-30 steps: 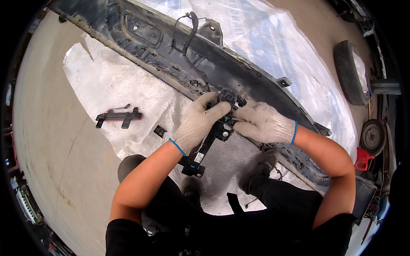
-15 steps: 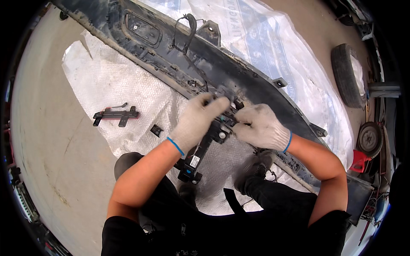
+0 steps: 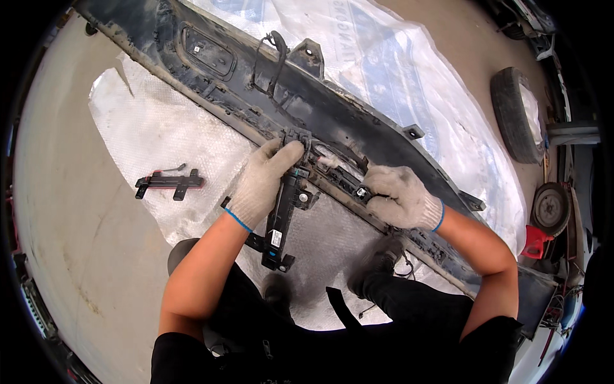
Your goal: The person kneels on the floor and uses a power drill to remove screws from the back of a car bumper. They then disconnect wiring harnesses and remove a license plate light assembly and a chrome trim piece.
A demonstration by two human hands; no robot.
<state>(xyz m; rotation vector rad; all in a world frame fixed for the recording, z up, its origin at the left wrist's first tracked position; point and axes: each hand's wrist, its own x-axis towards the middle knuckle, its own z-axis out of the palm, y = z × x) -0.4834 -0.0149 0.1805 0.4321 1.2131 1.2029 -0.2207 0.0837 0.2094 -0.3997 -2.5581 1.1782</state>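
Note:
A long black bumper-like car panel [image 3: 377, 121] lies diagonally with its dirty inner side up. My left hand [image 3: 259, 182], in a white knit glove, grips the upper end of a black bar-shaped module [image 3: 277, 221] with mounting lugs and a white label. It hangs over the panel's near edge. My gloved right hand [image 3: 406, 197] is closed on a small black wiring connector [image 3: 362, 192] above the panel. Between the hands runs a stretch of wiring [image 3: 329, 160]; whether it joins the module is hidden by my left fingers.
A similar black bracketed part [image 3: 169, 184] lies on bubble wrap [image 3: 173, 121] at the left. A wiring harness [image 3: 275, 70] rises from the panel. White plastic sheeting [image 3: 441, 109] lies beyond. At the right are a tyre [image 3: 511, 115], a wheel [image 3: 551, 208] and a red object [image 3: 535, 243].
My hands have moved apart. The left has shifted left with the black module, and the right has drawn slightly right with the connector, exposing the wiring between them.

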